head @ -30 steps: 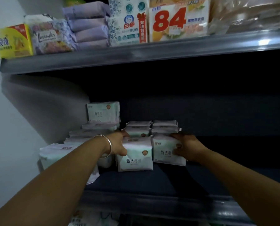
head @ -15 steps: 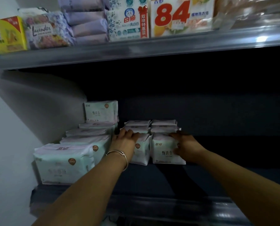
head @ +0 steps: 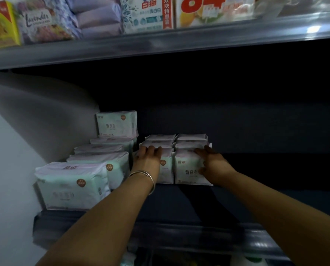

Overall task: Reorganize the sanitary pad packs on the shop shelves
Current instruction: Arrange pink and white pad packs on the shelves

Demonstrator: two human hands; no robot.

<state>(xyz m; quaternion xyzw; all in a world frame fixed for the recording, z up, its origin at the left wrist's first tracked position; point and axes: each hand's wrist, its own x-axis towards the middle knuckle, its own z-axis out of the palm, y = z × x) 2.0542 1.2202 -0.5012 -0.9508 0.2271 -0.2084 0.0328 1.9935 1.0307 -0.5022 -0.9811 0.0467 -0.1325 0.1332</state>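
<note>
From my head camera, I look into a dim shelf [head: 179,200] with my two bare arms reaching in. My left hand [head: 148,159] lies over the top front of the left pack [head: 166,169] in a small block of packs; its fingers [head: 150,149] are spread and curl over the top edge, pressing rather than pinching. A bangle [head: 144,174] sits on that wrist. My right hand [head: 213,166] cups the right pack [head: 187,167] from its right side, fingers laid loosely along the top and thumb on the front face; I can't tell whether it truly grips it. The two front packs stand upright and touch each other, with more packs [head: 176,140] lined up in two rows behind them.

To the left, a second row of bigger packs [head: 74,186] runs back toward the wall, ending in one upright pack [head: 116,124] standing higher than the rest. The upper shelf [head: 160,44] carries other goods.

I judge the work well along: both groups look squared and close together. What seems left is nudging this front pair flush, while the right of the shelf lies dark and apparently unfilled.
</note>
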